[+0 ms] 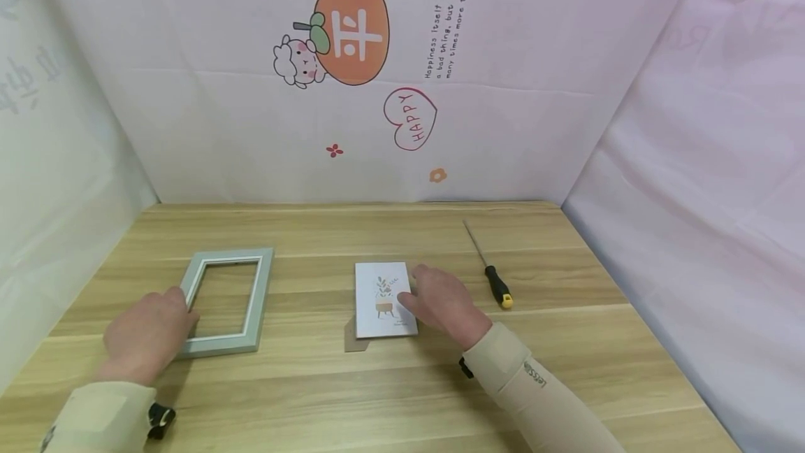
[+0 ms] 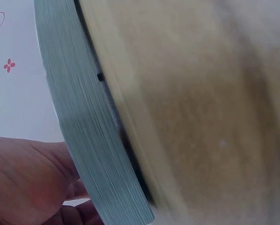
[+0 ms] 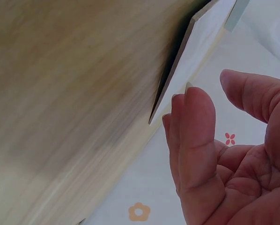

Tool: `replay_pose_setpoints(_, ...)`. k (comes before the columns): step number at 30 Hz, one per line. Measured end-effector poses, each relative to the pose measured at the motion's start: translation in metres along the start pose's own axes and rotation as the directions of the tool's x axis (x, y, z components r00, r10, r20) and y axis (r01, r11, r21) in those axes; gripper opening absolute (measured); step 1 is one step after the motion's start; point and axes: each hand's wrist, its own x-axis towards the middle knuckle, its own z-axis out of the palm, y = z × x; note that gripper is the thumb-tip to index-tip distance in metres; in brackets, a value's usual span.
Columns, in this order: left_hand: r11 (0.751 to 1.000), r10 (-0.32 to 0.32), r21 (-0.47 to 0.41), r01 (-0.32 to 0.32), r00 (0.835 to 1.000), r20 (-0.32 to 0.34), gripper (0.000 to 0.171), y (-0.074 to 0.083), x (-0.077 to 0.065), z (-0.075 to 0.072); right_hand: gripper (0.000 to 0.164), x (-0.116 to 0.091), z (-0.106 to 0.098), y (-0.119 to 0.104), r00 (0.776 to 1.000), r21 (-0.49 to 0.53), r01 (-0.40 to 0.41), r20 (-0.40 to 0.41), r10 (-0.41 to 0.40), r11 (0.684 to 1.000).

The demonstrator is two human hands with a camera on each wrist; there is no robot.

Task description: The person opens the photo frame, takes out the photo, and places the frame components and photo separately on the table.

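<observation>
A pale grey-green picture frame (image 1: 254, 310) with a white inner border lies on the left of the table, and wood grain shows through its opening. My left hand (image 1: 149, 331) grips its left side, thumb over the inner edge; in the left wrist view the frame's side (image 2: 84, 108) partly hides the fingers. A white board (image 1: 371, 320) printed with a potted plant rests at the middle, a brown flap (image 1: 356, 340) poking out below its lower left. Beside the board's right edge is my right hand (image 1: 443, 303), its thumb and fingers (image 3: 196, 136) spread apart around nothing.
Right of the board, a screwdriver (image 1: 499, 286) with a black and yellow handle lies on the wooden table (image 1: 302, 397), its shaft pointing away. Printed white cloth (image 1: 239, 138) stands upright behind the table, with more cloth (image 1: 704, 194) along both sides.
</observation>
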Motion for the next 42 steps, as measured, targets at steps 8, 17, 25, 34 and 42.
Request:
replay_pose_setpoints(8,0.997,0.069,0.035,-0.065,0.988,-0.141,0.039,0.013,-0.004,-0.004,0.049,0.001,0.002,0.003,1.000,0.003,0.004,-0.001,-0.004,1.000)
replay_pose_setpoints(17,0.974,0.226,0.101,-0.204,0.920,-0.319,0.044,0.077,-0.007,-0.011,0.041,0.003,0.002,0.005,1.000,0.000,0.003,0.010,-0.003,1.000)
replay_pose_setpoints(25,0.949,0.302,-0.015,-0.314,0.924,-0.235,0.054,0.144,-0.002,0.011,0.035,0.004,0.006,0.005,1.000,0.028,-0.003,0.009,0.003,1.000)
replay_pose_setpoints(34,0.943,0.290,-0.136,-0.304,0.950,-0.115,0.043,0.192,0.007,0.045,0.032,0.006,0.008,0.005,1.000,0.039,-0.003,0.007,0.003,0.999)
replay_pose_setpoints(42,0.957,0.229,-0.170,-0.233,0.972,-0.044,0.051,0.213,0.016,0.063,0.035,0.009,0.010,0.003,1.000,0.032,-0.017,0.019,0.017,0.999)
